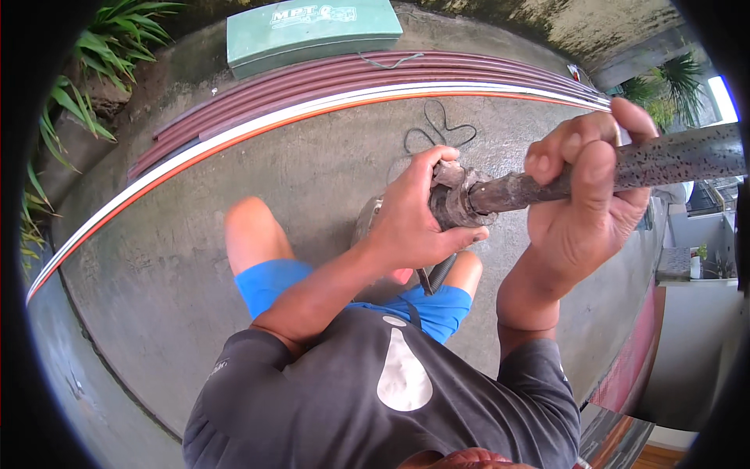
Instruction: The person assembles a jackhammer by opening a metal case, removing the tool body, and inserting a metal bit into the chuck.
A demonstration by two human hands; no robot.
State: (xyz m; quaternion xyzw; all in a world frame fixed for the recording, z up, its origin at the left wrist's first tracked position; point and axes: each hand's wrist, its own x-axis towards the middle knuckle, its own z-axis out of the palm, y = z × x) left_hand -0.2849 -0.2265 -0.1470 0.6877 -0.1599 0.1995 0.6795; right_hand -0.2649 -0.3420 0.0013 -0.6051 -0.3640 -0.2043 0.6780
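My right hand point(587, 184) is closed round a dark, speckled metal pipe point(687, 162), which runs out past the right edge. Toward my left the pipe narrows to a rough, worn length that ends in a chunky dirty metal collar point(461, 202). My left hand point(410, 205) grips this collar, thumb below and fingers over its far side. Partly hidden behind my left wrist is a rounded grey object point(367, 220) on the ground between my knees. Below the collar a black bar point(440, 273) slants down, close to a small red part point(402, 275); what these belong to is hidden.
Several long maroon bars point(312, 80) lie across the concrete floor point(156, 211) ahead, with a white and orange strip point(234, 134) along their near side. Behind them stands a green box point(312, 35). A thin dark cord point(437, 129) loops on the floor. Plants point(117, 39) edge the left.
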